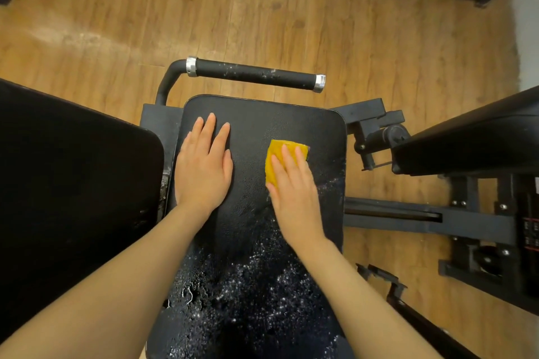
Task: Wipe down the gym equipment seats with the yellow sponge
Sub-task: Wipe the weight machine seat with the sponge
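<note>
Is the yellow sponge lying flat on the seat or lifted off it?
Flat on the seat: the right hand presses the yellow sponge down with straight fingers, no gap visible beneath it.

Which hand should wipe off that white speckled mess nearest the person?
Probably the right hand: it already presses the yellow sponge flat on the seat. The left hand lies bare on it.

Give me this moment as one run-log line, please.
step: wiping seat | right hand: presses sponge flat | left hand: flat on seat | near end: white specks
</note>
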Demonstrator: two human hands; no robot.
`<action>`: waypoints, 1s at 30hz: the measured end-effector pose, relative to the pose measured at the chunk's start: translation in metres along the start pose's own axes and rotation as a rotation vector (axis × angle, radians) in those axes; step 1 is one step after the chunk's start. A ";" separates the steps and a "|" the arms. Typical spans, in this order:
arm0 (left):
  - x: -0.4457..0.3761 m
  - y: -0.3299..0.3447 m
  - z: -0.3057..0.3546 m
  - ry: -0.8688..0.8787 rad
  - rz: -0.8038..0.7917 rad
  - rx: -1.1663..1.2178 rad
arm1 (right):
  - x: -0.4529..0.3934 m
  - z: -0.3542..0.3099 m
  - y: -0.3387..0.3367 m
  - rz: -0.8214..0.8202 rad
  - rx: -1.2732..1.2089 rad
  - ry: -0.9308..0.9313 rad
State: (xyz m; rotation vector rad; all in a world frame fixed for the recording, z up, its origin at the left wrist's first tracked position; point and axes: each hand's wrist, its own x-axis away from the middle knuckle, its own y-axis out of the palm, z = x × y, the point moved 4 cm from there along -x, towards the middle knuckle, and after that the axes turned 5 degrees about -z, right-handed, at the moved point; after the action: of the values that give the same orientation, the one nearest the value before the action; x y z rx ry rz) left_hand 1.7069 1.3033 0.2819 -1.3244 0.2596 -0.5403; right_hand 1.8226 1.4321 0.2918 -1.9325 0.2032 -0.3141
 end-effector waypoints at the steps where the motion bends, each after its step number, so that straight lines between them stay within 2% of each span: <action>1: 0.000 0.000 0.000 0.001 0.000 0.004 | -0.002 0.008 -0.002 -0.019 0.022 -0.054; 3: 0.000 0.000 0.000 -0.003 -0.002 0.012 | -0.016 0.035 -0.011 -0.011 0.021 -0.003; 5: 0.000 0.000 0.000 -0.005 -0.005 0.009 | -0.035 0.061 -0.023 0.021 -0.016 0.178; 7: 0.000 0.000 0.000 -0.002 0.000 0.007 | -0.045 0.068 -0.027 0.060 -0.063 0.276; 10: 0.000 0.000 0.001 0.002 -0.003 0.010 | -0.025 0.048 -0.015 0.100 -0.133 0.276; 15: 0.000 0.000 0.001 0.001 0.003 0.021 | 0.047 0.025 0.006 0.043 -0.134 0.264; 23: 0.000 0.001 0.000 0.012 0.020 0.017 | -0.028 0.070 -0.021 0.111 -0.223 0.336; 30: 0.001 0.000 0.000 0.014 0.025 0.017 | 0.076 0.046 0.003 0.080 -0.290 0.413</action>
State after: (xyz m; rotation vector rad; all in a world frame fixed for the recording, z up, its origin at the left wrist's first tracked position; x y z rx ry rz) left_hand 1.7076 1.3031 0.2821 -1.3000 0.2826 -0.5300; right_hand 1.9090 1.4496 0.2826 -2.1186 0.6246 -0.6590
